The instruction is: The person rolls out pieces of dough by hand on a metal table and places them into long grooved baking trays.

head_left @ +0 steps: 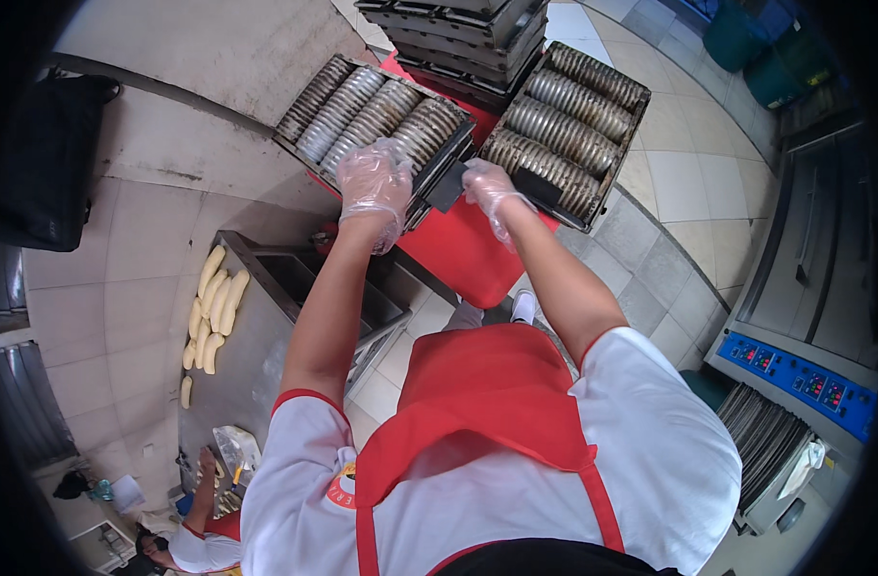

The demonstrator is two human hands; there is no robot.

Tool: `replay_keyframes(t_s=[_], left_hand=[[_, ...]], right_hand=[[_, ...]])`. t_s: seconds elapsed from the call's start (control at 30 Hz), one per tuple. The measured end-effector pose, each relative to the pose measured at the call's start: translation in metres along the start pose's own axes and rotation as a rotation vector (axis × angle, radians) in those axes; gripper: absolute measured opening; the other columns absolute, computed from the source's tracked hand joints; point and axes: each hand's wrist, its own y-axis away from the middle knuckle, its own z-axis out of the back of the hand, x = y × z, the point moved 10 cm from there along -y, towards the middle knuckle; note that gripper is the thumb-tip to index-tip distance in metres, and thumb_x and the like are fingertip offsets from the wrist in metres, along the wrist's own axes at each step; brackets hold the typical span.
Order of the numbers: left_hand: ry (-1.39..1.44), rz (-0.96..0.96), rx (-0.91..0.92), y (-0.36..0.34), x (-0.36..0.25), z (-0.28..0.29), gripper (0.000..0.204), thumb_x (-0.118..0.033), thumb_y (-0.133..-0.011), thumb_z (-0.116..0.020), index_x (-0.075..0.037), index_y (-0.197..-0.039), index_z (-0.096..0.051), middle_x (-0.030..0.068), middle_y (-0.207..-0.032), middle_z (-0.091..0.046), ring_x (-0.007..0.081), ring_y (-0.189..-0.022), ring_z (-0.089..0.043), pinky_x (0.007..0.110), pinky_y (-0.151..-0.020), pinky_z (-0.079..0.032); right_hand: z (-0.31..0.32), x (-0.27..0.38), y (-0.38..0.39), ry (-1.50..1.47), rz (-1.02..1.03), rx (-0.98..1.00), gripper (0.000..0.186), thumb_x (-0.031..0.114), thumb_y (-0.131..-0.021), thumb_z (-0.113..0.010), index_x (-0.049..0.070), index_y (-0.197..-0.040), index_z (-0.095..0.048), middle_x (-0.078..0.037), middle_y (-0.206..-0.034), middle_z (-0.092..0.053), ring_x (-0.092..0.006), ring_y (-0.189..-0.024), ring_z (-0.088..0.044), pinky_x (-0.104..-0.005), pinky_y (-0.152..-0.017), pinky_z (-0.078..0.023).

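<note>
My left hand [375, 187], in a clear plastic glove, lies over the near edge of a ridged bread pan [370, 108]. Its fingers bend onto the rounded metal ribs. A dark flat rectangular piece [446, 187] sits by the pan's right corner. My gloved right hand [492, 192] pinches the right end of that piece; its exact kind is unclear. To the right rests a second ridged bread pan [569, 120], with another black flat piece [537, 186] at its near edge. Both pans are on a red surface [468, 250], in front of me.
Dark stacked pans [477, 38] rise behind. At left, pale dough pieces [213, 307] lie on a metal table [242, 365], near a dark tray [338, 288]. A co-worker [204, 542] is at lower left. An oven with a blue control panel [799, 379] stands at right.
</note>
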Motion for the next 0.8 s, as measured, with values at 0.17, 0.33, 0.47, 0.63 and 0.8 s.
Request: replay_keyframes(t_s=[0.17,0.33,0.47,0.63,0.8], left_hand=[[0.082,-0.013,-0.091,0.0,0.03,-0.008,0.036,-0.032,-0.098,-0.058,-0.008,-0.117,-0.076,0.0177,-0.115,-0.075,0.0363,-0.113,-0.07,0.052,-0.102,-0.048],[0.158,-0.053,-0.005,-0.016,0.038,-0.016,0.037,-0.034,-0.099,-0.057,-0.01,-0.12,-0.076,0.0178,-0.116,-0.076,0.0382,-0.113,-0.07,0.054,-0.101,-0.049],[0.325,-0.081,-0.142,-0.014,0.025,0.016,0.036,-0.026,-0.098,-0.065,-0.005,-0.127,-0.074,0.0209,-0.123,-0.074,0.0388,-0.12,-0.068,0.05,-0.106,-0.05],[0.89,-0.23,-0.096,-0.041,-0.095,0.007,0.038,-0.027,-0.101,-0.066,0.002,-0.126,-0.071,0.0255,-0.126,-0.072,0.0439,-0.122,-0.067,0.048,-0.108,-0.051],[0.519,0.076,0.291,-0.158,-0.18,-0.109,0.075,-0.058,-0.106,-0.048,0.013,-0.122,-0.067,0.0345,-0.122,-0.07,0.0452,-0.124,-0.066,0.048,-0.11,-0.05]], right_hand=[[-0.042,0.016,0.042,-0.7,-0.068,0.163,0.023,0.019,-0.096,-0.062,0.0,-0.106,-0.068,-0.007,-0.089,-0.065,-0.0176,-0.071,-0.057,-0.0359,-0.075,-0.051],[-0.08,0.082,0.046,0.71,0.479,-0.26,0.051,0.028,-0.098,-0.063,0.005,-0.144,-0.063,-0.023,-0.112,-0.068,-0.0378,-0.1,-0.068,-0.0455,-0.091,-0.054],[-0.034,0.09,0.081,0.568,0.459,-0.202,0.045,0.022,-0.097,-0.069,0.009,-0.141,-0.067,-0.02,-0.113,-0.067,-0.0356,-0.105,-0.068,-0.0431,-0.096,-0.054],[0.204,0.048,0.142,0.035,0.24,-0.834,0.044,0.025,-0.1,-0.071,0.003,-0.138,-0.067,-0.019,-0.125,-0.072,-0.03,-0.114,-0.07,-0.0414,-0.104,-0.053],[0.338,-0.048,0.092,0.14,-0.04,-0.883,0.085,0.05,-0.098,-0.075,-0.008,-0.154,-0.048,-0.024,-0.154,-0.056,-0.0303,-0.138,-0.058,-0.0393,-0.116,-0.045]])
